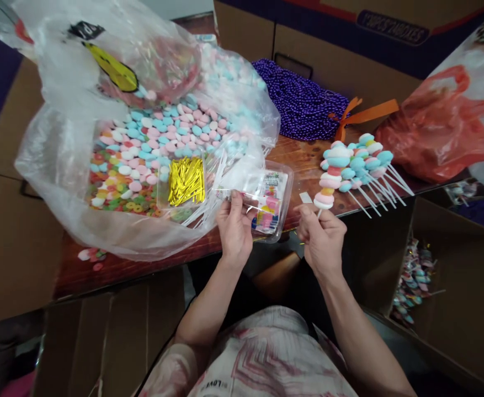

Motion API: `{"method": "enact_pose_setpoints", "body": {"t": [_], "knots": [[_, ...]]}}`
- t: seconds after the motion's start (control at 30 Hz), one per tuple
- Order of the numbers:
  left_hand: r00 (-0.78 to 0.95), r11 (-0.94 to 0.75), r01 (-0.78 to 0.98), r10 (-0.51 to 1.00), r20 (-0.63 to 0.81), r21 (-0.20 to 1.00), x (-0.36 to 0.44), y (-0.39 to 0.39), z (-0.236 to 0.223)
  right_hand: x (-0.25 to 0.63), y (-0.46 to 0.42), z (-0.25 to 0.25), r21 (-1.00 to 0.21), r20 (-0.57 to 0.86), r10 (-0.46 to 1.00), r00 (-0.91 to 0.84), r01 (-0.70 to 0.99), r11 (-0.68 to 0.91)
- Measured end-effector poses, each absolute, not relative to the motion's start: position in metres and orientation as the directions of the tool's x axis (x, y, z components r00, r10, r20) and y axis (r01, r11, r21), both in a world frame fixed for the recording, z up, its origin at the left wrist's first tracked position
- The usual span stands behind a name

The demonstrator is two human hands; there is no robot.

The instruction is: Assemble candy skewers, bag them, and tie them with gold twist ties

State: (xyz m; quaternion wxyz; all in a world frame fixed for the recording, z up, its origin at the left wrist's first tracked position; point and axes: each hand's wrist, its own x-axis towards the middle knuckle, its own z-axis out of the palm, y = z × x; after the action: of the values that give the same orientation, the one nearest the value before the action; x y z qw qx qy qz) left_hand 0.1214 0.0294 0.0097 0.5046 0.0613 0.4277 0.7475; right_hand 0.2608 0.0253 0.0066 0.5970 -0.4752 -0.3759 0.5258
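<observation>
My right hand [322, 237] is closed around the white stick of a candy skewer [328, 184] stacked with pink, white and blue sweets. My left hand [234, 227] pinches the edge of a clear printed wrapper bag [269, 201] lying on the wooden table [299, 157]. To the left, a big clear plastic bag [59, 160] holds loose pastel candies [163, 138] and a bundle of gold twist ties [186, 181]. A heap of finished skewers [361, 160] lies to the right of my right hand.
Purple bead strings [303, 102] with an orange ribbon [361, 116] lie at the back. A red plastic bag [440, 127] sits at the right. An open cardboard box [452, 286] below right holds wrapped skewers [411, 281]. Cardboard boxes surround the table.
</observation>
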Motion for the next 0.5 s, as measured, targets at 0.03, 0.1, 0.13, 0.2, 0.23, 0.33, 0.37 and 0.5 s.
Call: {"method": "enact_pose_setpoints", "body": {"t": [0.03, 0.1, 0.13, 0.2, 0.23, 0.33, 0.37, 0.5], "knots": [[-0.485, -0.135, -0.703, 0.809, -0.332, 0.698, 0.123, 0.03, 0.009, 0.26, 0.021, 0.008, -0.958, -0.05, 0.99, 0.135, -0.288, -0.009], [-0.491, -0.148, -0.702, 0.809, -0.324, 0.697, 0.127, 0.031, 0.009, 0.256, 0.013, 0.009, -0.956, -0.04, 0.996, 0.085, -0.295, -0.013], [-0.498, -0.15, -0.698, 0.804, -0.324, 0.7, 0.129, 0.031, 0.009, 0.254, 0.011, 0.009, -0.962, -0.028, 0.997, 0.07, -0.273, -0.008], [-0.513, -0.148, -0.68, 0.796, -0.321, 0.718, 0.132, 0.031, 0.009, 0.249, 0.009, 0.009, -0.982, -0.004, 0.999, 0.038, -0.188, 0.003], [-0.511, -0.135, -0.666, 0.799, -0.317, 0.734, 0.134, 0.031, 0.009, 0.248, 0.01, 0.009, -0.99, 0.003, 1.0, 0.016, -0.14, 0.005], [-0.447, -0.052, -0.636, 0.838, -0.313, 0.77, 0.135, 0.028, 0.009, 0.246, 0.015, 0.011, -0.998, -0.037, 0.992, -0.119, -0.049, -0.043], [-0.415, -0.02, -0.635, 0.852, -0.32, 0.772, 0.134, 0.026, 0.009, 0.246, 0.017, 0.01, -0.997, -0.057, 0.984, -0.166, -0.047, -0.066], [-0.299, 0.071, -0.662, 0.888, -0.35, 0.746, 0.131, 0.021, 0.01, 0.247, 0.025, 0.005, -0.99, -0.063, 0.987, -0.148, -0.116, -0.081]]}}
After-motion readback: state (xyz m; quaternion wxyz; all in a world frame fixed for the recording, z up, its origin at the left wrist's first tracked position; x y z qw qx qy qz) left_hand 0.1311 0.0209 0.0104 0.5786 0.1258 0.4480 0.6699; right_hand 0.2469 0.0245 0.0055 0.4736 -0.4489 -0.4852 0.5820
